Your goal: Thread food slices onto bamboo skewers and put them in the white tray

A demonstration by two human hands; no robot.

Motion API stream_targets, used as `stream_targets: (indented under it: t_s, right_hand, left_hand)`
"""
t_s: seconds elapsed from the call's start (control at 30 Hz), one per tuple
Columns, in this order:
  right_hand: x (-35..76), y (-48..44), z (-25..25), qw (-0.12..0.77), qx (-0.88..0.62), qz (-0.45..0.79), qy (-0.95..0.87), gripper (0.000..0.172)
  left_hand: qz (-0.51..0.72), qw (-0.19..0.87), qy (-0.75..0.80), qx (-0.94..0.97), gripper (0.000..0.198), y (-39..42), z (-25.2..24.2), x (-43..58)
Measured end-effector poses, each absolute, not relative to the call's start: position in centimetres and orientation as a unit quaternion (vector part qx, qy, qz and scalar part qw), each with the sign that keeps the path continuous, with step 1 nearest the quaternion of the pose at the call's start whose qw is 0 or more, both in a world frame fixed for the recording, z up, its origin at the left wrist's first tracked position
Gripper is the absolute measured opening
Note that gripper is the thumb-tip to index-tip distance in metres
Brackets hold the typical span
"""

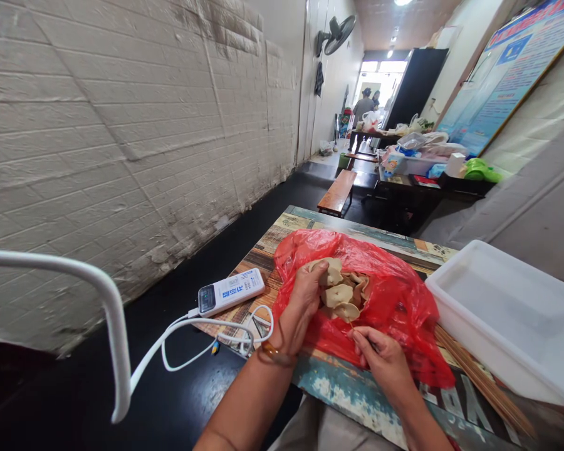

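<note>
A red plastic bag (395, 294) lies open on the painted wooden table (348, 388), with several beige, flat food pieces (341, 288) in its mouth. My left hand (305, 294) reaches into the bag, fingers closed on one beige piece at the top of the pile. My right hand (380, 357) rests at the bag's near edge, fingers pinched on a thin skewer whose tip points toward the pieces.
A white plastic tub (512, 313) stands at the right of the table, with bamboo skewers (484, 382) lying beside it. A white power bank (230, 291) with a cable sits at the left edge. Brick wall on the left; benches, cluttered tables and people far down the corridor.
</note>
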State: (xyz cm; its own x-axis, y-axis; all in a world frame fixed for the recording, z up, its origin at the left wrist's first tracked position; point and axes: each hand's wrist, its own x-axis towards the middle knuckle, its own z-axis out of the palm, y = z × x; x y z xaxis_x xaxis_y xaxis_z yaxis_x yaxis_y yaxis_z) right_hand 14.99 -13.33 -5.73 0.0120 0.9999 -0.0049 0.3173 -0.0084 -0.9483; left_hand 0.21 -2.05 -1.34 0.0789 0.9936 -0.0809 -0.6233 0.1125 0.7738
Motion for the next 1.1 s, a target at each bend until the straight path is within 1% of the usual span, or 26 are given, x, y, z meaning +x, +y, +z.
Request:
stream_targets:
  t_s: [0.27,0.37,0.47,0.6,0.67,0.77,0.87,1.0,1.1]
  right_hand:
    - [15.0,-13.2,-5.9,0.423,-0.566,0.437,-0.557,0.034]
    - [14.9,-13.1,-5.8,0.453,-0.543,0.482,-0.517,0.032]
    - [14.9,-13.0,-5.3,0.502,-0.518,0.522,-0.456,0.031]
    - [14.9,-12.7,-4.6,0.552,-0.505,0.530,-0.399,0.032]
    - [14.9,-12.5,-4.5,0.561,-0.506,0.526,-0.389,0.033]
    - [15.0,-12.3,-4.7,0.562,-0.512,0.515,-0.397,0.035]
    - [15.0,-12.2,-5.1,0.549,-0.534,0.483,-0.423,0.038]
    - [15.1,-12.3,-5.2,0.520,-0.572,0.399,-0.494,0.035]
    - [15.1,-12.5,-5.0,0.506,-0.587,0.345,-0.530,0.033]
  left_hand:
    - [0.594,0.684,0.322,0.276,0.033,-2.3,-0.9,0.5]
    - [0.603,0.683,0.307,0.275,0.034,-2.3,-0.7,0.5]
    - [0.601,0.700,0.278,0.266,0.034,-2.4,-0.6,0.5]
    - [0.484,0.779,0.263,0.300,0.042,-3.2,-0.5,1.0]
    - [0.434,0.792,0.262,0.340,0.042,-3.6,-0.5,1.4]
    - [0.422,0.779,0.268,0.379,0.040,-4.0,-0.8,2.2]
    - [0.449,0.761,0.287,0.370,0.043,-4.0,-1.2,2.6]
    - [0.457,0.743,0.328,0.362,0.045,-4.0,-1.4,2.9]
    - [0.465,0.720,0.352,0.377,0.041,-4.0,-1.4,3.0]
